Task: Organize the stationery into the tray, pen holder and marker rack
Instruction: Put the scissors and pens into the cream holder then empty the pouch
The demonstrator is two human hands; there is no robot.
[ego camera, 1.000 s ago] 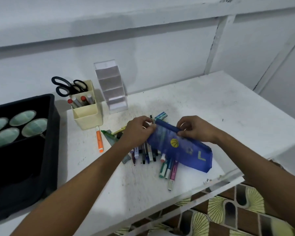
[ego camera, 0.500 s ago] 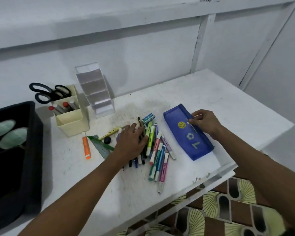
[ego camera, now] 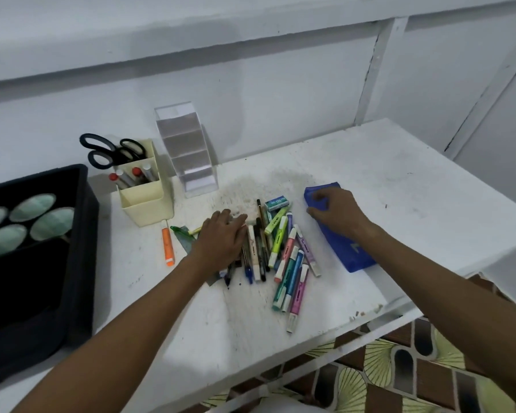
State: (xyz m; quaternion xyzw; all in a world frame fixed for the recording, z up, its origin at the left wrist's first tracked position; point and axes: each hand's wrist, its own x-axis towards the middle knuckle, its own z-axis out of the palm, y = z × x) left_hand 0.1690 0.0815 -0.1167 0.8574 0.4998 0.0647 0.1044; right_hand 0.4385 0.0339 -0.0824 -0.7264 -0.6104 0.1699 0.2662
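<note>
My left hand [ego camera: 224, 239] lies palm down with its fingers straight on the left part of a heap of pens and markers [ego camera: 277, 254] in the middle of the white table [ego camera: 385, 180], pressing on them without gripping any. My right hand [ego camera: 335, 211] rests on the far end of the blue pencil case [ego camera: 350, 251], which lies flat on the table just right of the heap; its fingers are curled down onto the cloth, though I cannot tell whether they pinch it or only press on it. The heap is mixed: dark pens under and beside my left hand, then pastel markers in green, pink, teal and purple fanning out toward the near edge of the table. A small teal eraser box [ego camera: 276, 203] lies at the far side of the heap. An orange marker [ego camera: 167, 246] lies alone to the left, near the foot of the cream pen holder [ego camera: 145, 201]. A green ruler [ego camera: 185, 236] sticks out from under my left hand. The pen holder stands near the wall, with black scissors [ego camera: 108, 150] in its back part and a few red-capped and silver pens in the front. Just right of it stands the clear stepped marker rack [ego camera: 188, 150]. The black tray [ego camera: 42, 263] sits at the left edge of the table, with four pale green oval discs [ego camera: 27, 219] in its far part.
</note>
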